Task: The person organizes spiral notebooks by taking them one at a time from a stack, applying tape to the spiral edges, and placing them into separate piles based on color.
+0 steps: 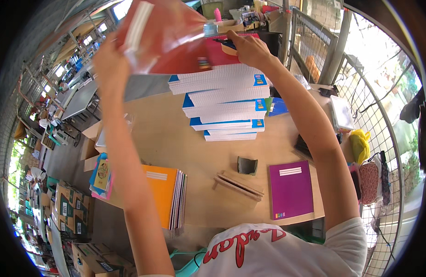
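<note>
Head view: L hand (110,57) gripping a red notebook (173,32) by its left edge, raised fwd of the person; cover glossy, white label strip, motion-blurred, exact finger placement n/c. R hand (253,50) closed w/ a dark slim item (225,43) at its fingertips; type can't be told. Red sheet (218,56) directly under R hand, partly overlapped by the red notebook; contact w/ the stack below can't be told.

Nr side of both hands, roughly btwn them: stack of blue-covered books (226,98), white page edges showing, bundles offset. Blue packet (278,106) just beside stack, below R hand. All on wooden table (150,117).

Further toward the person: orange notebook (158,184) atop a spiral-bound pile, below and right of L hand; purple notebook (291,194) flat, below R hand. Btwn these two: slotted wooden holder (238,186), tilted, and small dark open box (247,165) just beyond it. Well right of R hand: yellow bag (359,147), clear container (342,113).
</note>
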The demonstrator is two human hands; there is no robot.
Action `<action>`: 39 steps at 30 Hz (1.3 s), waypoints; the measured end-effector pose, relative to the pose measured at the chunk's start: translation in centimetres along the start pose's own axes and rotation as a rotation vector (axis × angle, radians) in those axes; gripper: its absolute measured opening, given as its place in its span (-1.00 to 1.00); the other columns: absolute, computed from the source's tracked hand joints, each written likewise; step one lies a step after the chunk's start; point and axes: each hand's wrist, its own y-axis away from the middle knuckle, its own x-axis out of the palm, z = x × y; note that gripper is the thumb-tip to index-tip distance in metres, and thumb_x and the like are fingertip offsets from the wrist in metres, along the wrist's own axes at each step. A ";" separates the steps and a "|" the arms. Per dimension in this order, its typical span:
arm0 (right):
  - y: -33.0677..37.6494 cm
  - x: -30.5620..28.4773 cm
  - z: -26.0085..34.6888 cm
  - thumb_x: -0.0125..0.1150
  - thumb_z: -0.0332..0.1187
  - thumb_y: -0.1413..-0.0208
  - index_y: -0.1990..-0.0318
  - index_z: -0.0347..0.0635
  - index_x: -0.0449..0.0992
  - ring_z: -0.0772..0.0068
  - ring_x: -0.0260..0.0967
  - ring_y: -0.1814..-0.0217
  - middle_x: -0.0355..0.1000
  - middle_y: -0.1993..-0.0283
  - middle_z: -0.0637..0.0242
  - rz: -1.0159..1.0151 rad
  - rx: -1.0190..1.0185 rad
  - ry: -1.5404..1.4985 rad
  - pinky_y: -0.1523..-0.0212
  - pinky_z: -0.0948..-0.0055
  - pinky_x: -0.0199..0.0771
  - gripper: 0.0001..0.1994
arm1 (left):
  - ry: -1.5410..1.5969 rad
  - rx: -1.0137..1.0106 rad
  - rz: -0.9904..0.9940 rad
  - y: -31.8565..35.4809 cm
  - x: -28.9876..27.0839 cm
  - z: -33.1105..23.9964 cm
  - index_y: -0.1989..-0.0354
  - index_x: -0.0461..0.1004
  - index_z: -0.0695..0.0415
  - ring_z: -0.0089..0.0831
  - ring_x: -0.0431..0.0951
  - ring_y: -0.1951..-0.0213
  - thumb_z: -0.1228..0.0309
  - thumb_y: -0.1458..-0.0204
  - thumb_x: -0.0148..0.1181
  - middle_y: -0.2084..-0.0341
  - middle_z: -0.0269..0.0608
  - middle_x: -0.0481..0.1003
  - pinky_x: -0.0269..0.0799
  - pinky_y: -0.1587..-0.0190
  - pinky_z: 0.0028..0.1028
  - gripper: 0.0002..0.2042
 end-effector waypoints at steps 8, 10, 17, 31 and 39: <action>17.6 -2.4 6.2 0.70 -0.33 0.29 -0.23 -0.32 0.27 0.45 0.40 -0.11 0.43 -0.11 0.19 -0.194 0.145 -1.317 -0.11 0.37 0.47 -0.11 | 0.852 -0.661 0.152 21.7 -6.5 -1.0 -0.26 0.35 0.21 -0.55 0.51 0.17 0.54 -0.10 0.29 0.07 -0.21 0.55 0.42 0.11 -0.54 -0.49; 22.5 -1.8 6.7 0.52 -0.53 0.09 -0.18 -0.34 0.30 0.41 0.40 -0.12 0.46 -0.08 0.19 -0.094 0.382 -1.467 -0.16 0.37 0.43 -0.34 | 0.992 -0.882 0.318 28.0 -3.4 -2.3 -0.36 0.28 0.14 -0.62 0.46 0.18 0.59 -0.07 0.30 0.00 -0.27 0.53 0.39 0.10 -0.57 -0.38; 31.4 7.7 9.5 0.39 -0.60 -0.02 -0.07 -0.28 0.28 0.48 0.48 0.07 0.50 0.10 0.20 -0.028 0.481 -1.008 0.09 0.42 0.54 -0.52 | 1.426 -0.942 0.605 41.9 10.4 0.9 -0.33 0.27 0.16 -0.65 0.45 0.13 0.65 -0.19 0.10 -0.02 -0.35 0.50 0.33 0.06 -0.61 -0.50; 33.7 9.0 11.5 0.37 -0.48 -0.08 -0.01 -0.26 0.30 0.11 0.61 0.29 0.53 0.30 0.02 0.039 0.426 -0.886 0.29 0.33 0.53 -0.60 | 1.471 -0.984 0.603 44.9 11.8 2.2 -0.38 0.21 0.15 -0.68 0.44 0.04 0.72 -0.17 0.06 -0.01 -0.37 0.49 0.34 0.01 -0.64 -0.43; 41.1 8.7 8.5 0.44 -0.46 -0.02 -0.03 -0.22 0.30 0.04 0.58 0.26 0.53 0.25 0.05 -0.010 0.492 -0.715 0.25 0.27 0.54 -0.53 | 1.455 -0.964 0.868 50.3 11.1 -0.6 -0.33 0.21 0.20 -0.44 0.40 -0.20 0.73 -0.16 0.03 -0.15 -0.23 0.43 0.27 -0.25 -0.44 -0.47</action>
